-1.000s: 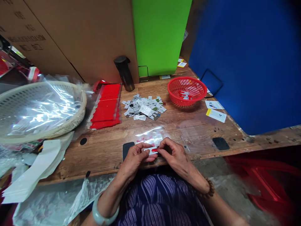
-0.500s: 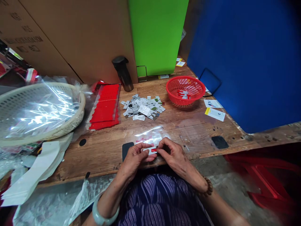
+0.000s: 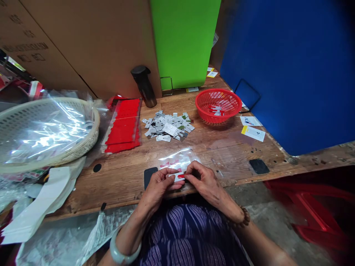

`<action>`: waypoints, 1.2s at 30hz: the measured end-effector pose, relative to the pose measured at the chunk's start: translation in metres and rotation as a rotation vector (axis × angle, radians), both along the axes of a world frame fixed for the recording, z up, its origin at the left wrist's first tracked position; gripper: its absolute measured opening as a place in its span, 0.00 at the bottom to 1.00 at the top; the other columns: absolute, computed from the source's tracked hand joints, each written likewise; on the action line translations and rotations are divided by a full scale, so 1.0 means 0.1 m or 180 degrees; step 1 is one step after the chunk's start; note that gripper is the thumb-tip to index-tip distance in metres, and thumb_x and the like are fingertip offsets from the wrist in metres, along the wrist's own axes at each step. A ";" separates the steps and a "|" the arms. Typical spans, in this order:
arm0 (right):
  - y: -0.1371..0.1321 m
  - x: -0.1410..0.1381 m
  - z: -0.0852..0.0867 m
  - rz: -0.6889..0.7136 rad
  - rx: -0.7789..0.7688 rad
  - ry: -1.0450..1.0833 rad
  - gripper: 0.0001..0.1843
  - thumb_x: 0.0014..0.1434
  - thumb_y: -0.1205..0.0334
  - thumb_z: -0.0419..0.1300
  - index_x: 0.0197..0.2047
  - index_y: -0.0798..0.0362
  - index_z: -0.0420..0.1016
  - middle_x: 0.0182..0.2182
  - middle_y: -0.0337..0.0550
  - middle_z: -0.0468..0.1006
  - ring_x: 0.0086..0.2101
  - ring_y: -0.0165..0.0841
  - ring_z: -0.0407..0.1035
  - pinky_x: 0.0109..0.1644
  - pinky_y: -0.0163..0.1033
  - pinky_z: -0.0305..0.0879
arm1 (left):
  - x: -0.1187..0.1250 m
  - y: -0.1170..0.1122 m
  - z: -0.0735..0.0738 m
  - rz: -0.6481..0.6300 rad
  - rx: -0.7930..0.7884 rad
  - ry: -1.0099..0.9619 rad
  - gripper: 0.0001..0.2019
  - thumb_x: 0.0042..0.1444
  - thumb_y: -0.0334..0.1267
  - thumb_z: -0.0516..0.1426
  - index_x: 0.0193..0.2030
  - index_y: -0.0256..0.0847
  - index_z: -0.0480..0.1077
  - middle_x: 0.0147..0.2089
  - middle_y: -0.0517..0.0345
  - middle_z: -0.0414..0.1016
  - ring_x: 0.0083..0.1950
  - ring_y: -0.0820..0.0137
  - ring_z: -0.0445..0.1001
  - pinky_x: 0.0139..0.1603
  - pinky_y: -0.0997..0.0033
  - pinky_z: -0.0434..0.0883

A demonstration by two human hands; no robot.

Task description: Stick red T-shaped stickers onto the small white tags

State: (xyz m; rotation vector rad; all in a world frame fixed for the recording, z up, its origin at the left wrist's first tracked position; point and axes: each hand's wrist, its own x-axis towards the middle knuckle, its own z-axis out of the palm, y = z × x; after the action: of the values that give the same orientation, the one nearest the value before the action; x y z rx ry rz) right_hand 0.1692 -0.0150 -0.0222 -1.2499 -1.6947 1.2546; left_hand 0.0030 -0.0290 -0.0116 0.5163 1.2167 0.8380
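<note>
My left hand (image 3: 158, 184) pinches a small white card (image 3: 176, 179) between thumb and fingers, just above the table's front edge. A slim red piece (image 3: 181, 176) lies on the card's right half. With thumb and forefinger pressed together, my right hand (image 3: 206, 183) grips the right end of that red piece. Behind my hands lies a clear plastic sheet or bag (image 3: 177, 157) with pinkish-red bits showing through. Farther back is a loose heap of small grey-white cards (image 3: 169, 127).
Left of the heap are red sheets (image 3: 123, 127) in clear plastic and a pale basket (image 3: 95, 129) full of plastic bags. A red basket (image 3: 219, 118) holding a few cards stands to the right. A dark bottle (image 3: 145, 87) and a blue panel (image 3: 288, 74) stand behind.
</note>
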 end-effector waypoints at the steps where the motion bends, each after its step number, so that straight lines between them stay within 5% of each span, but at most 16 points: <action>1: 0.00 0.00 0.00 -0.0007 -0.0011 0.0006 0.05 0.55 0.71 0.53 0.30 0.52 0.64 0.26 0.34 0.67 0.29 0.27 0.61 0.34 0.32 0.56 | 0.00 0.00 0.00 -0.0003 -0.0009 -0.0002 0.09 0.48 0.31 0.61 0.37 0.32 0.69 0.28 0.52 0.78 0.30 0.70 0.79 0.34 0.79 0.75; 19: 0.01 0.00 -0.02 0.0038 0.0059 -0.0079 0.06 0.55 0.71 0.52 0.30 0.52 0.64 0.27 0.34 0.66 0.29 0.28 0.60 0.34 0.32 0.55 | 0.01 0.02 -0.02 0.0057 -0.0002 -0.0017 0.08 0.49 0.29 0.60 0.37 0.32 0.68 0.30 0.50 0.79 0.30 0.70 0.79 0.34 0.78 0.75; 26: 0.02 -0.02 0.02 0.0065 0.0030 -0.0091 0.06 0.56 0.72 0.52 0.30 0.52 0.64 0.26 0.33 0.67 0.29 0.27 0.61 0.34 0.32 0.55 | 0.03 0.02 -0.04 0.0119 -0.0077 0.0091 0.16 0.42 0.33 0.66 0.37 0.33 0.68 0.28 0.50 0.79 0.29 0.71 0.79 0.33 0.80 0.74; 36: -0.04 -0.10 0.00 -0.0231 -0.0077 -0.0055 0.05 0.54 0.71 0.55 0.29 0.53 0.67 0.28 0.36 0.70 0.31 0.30 0.63 0.37 0.35 0.57 | 0.04 0.00 -0.13 0.0254 0.0554 0.0673 0.15 0.41 0.37 0.65 0.34 0.36 0.68 0.26 0.56 0.78 0.27 0.72 0.77 0.31 0.78 0.72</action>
State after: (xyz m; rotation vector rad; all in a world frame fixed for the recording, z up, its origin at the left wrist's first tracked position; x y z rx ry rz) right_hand 0.1592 -0.0189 -0.0225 -1.3284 -1.6359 1.2280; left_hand 0.0070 -0.0286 -0.0250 0.7154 1.3714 0.9814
